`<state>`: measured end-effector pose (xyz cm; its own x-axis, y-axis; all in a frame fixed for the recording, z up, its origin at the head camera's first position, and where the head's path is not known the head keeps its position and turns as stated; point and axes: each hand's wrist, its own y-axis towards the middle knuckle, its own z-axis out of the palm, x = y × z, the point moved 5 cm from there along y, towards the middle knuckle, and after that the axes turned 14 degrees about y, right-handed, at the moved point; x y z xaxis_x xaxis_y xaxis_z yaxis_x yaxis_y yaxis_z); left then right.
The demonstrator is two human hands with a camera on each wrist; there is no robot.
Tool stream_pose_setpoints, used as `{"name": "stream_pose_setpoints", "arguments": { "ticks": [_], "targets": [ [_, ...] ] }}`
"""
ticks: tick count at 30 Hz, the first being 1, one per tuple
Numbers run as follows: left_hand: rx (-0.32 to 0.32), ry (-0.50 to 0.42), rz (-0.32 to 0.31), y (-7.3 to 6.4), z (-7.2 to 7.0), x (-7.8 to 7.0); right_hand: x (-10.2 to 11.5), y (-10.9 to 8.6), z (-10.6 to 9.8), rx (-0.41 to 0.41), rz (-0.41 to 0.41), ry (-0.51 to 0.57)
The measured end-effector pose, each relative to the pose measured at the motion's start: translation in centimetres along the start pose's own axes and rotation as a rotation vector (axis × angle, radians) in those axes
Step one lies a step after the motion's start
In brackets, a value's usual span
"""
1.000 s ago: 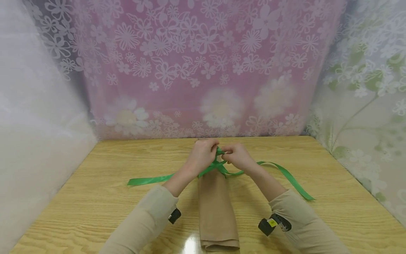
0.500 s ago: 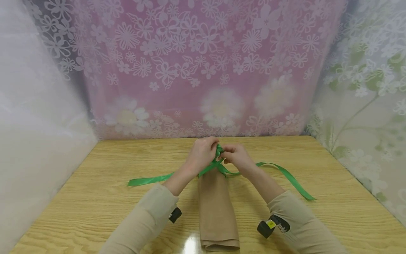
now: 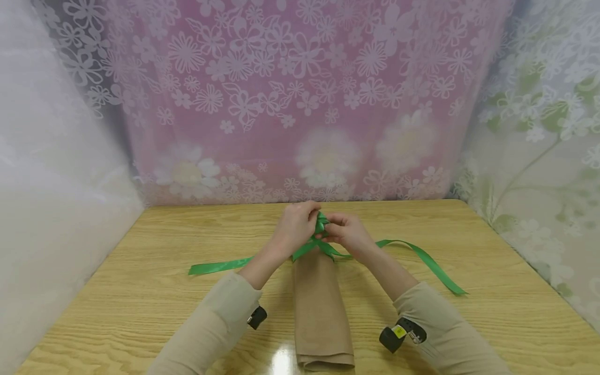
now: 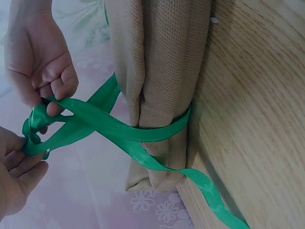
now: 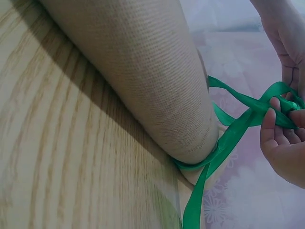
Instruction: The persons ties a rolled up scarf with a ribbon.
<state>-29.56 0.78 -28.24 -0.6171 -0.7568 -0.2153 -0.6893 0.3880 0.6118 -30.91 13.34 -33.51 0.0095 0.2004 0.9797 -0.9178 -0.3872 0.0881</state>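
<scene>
A green satin ribbon [image 3: 307,250] goes around the far part of a rolled brown burlap-like cloth [image 3: 322,312] on the table. Its strands cross above the roll, and a bunched, looped part [image 3: 321,223] is raised over it. My left hand [image 3: 296,229] pinches this bunch from the left. Facing it, my right hand [image 3: 349,237] pinches the same ribbon from the right, its fingertips close to the left hand's. In the left wrist view the ribbon [image 4: 81,131] forms loops between the two hands. The fingers partly hide how the loops are folded.
One loose ribbon tail [image 3: 220,266] lies out to the left on the wooden table [image 3: 164,307]; the other tail [image 3: 431,264] curves to the right. A flowered pink curtain [image 3: 262,114] hangs behind the table's far edge, with pale sheets at both sides.
Between the hands the ribbon bunch has grown fuller and more folded. The right hand has shifted slightly left toward the left hand. Cloth and ribbon tails stay in place.
</scene>
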Motion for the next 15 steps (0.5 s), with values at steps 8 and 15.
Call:
{"name": "stream_pose_setpoints", "arguments": {
  "ticks": [8, 15],
  "targets": [
    [0.012, -0.011, 0.024, -0.02, -0.08, -0.04, -0.36, 0.06, -0.32, -0.01, 0.042, -0.029],
    [0.033, -0.008, 0.054, -0.07, 0.0, -0.09, -0.84, 0.24, -0.44, -0.006, 0.072, -0.009]
  ]
}}
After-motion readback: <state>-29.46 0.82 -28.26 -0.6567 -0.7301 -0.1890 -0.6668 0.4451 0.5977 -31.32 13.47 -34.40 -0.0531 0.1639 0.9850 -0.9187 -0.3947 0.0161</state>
